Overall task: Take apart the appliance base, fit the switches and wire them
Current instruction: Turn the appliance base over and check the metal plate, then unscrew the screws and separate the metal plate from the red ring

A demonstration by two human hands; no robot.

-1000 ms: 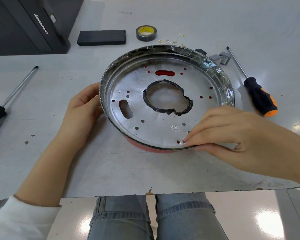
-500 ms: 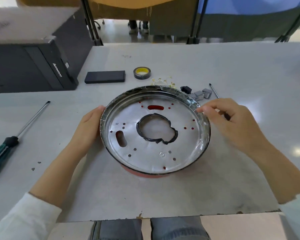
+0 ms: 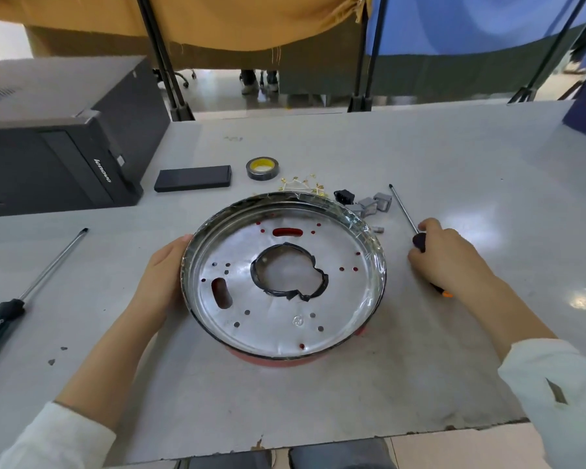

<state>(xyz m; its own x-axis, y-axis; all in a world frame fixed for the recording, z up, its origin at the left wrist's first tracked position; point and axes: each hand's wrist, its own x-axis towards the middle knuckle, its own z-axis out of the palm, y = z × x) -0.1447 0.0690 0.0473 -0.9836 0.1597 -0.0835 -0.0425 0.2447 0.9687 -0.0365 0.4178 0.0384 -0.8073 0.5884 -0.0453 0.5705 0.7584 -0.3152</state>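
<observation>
Sheet-metal appliance base [image 3: 278, 319] looks light, stiff, sharp-rimmed; left hand [image 3: 163, 282] steadies its rim, fingers straight; right hand [image 3: 444, 258] grasps the screwdriver [image 3: 407, 216]

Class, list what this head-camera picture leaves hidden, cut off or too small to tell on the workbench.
- Head view: handle of the black-and-orange screwdriver, mostly covered by the right hand.
- Red underside of the round metal appliance base: hidden beneath its rim.
- Green-handled screwdriver: handle cut off by the left edge.
- Small grey switches: too small to see terminals.
- Left hand: fingers hidden behind the base rim.
</observation>
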